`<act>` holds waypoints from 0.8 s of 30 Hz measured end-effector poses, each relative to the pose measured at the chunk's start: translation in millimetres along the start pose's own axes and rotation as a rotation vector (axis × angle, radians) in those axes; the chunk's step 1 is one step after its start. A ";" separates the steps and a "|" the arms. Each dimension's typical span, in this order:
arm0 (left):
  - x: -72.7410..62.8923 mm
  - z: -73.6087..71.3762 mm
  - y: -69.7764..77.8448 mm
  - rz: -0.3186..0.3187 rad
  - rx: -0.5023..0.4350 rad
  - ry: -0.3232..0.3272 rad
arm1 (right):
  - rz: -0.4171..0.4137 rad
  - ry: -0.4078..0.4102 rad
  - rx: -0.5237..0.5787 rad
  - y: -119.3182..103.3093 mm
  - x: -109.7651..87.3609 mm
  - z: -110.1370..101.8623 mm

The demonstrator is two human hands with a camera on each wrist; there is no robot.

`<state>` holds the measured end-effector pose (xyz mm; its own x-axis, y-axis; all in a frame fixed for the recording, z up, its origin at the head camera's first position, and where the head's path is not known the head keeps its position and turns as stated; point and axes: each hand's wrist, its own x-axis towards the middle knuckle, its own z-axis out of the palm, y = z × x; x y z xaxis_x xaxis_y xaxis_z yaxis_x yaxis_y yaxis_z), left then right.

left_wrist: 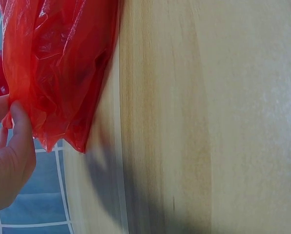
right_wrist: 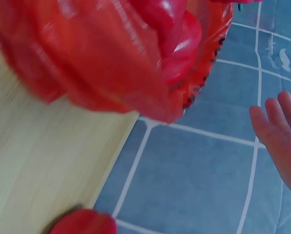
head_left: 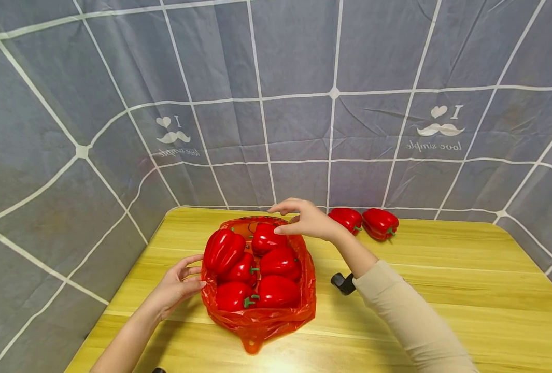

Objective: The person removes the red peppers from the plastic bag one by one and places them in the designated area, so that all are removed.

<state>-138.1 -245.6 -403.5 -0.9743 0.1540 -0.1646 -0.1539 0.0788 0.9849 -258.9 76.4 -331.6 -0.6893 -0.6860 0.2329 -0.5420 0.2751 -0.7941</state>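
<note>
A red plastic bag (head_left: 280, 321) stands with its mouth spread, and several red bell peppers (head_left: 278, 291) with green stems lie inside it. At the bag's left rim, my left hand (head_left: 180, 286) pinches the thin plastic between thumb and fingers; the left wrist view shows the bag's creased side (left_wrist: 62, 73) by those fingertips. My right hand (head_left: 310, 220) hovers over the bag's far right rim with nothing in it, fingers loosely extended and thumb close over a pepper (head_left: 264, 239). The right wrist view shows its straight fingers (right_wrist: 277, 122) apart from the bag.
Two more red bell peppers (head_left: 380, 224) lie side by side at the table's back edge, right of the bag. A small black object (head_left: 343, 283) sits near the right forearm. Grey cloth (head_left: 299, 129) with white lines hangs behind the wooden table (head_left: 467, 269).
</note>
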 end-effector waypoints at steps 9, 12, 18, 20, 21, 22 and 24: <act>-0.5 0.8 0.7 0.009 0.006 0.002 | 0.005 -0.067 0.004 -2.6 20.3 20.0; -0.6 0.7 1.1 0.010 0.002 0.001 | -0.001 -0.085 0.000 -2.2 25.7 26.6; -0.6 1.0 0.9 0.012 0.006 0.002 | -0.037 -0.096 0.027 -1.3 36.5 40.1; -0.6 1.1 1.2 0.010 0.006 0.004 | -0.042 -0.099 0.031 -1.3 39.6 44.3; -0.5 1.1 1.1 0.010 0.006 0.003 | -0.040 -0.103 0.036 -1.6 40.8 46.2; -0.5 1.2 1.3 0.009 0.006 0.005 | -0.034 -0.107 0.041 -1.8 42.1 48.2; -0.4 1.3 1.5 0.008 0.004 0.006 | -0.023 -0.115 0.048 -2.5 44.2 51.7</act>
<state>-137.7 -244.3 -402.1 -0.9764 0.1491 -0.1565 -0.1455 0.0818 0.9860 -263.2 10.6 -348.4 -0.6157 -0.7653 0.1877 -0.5314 0.2274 -0.8160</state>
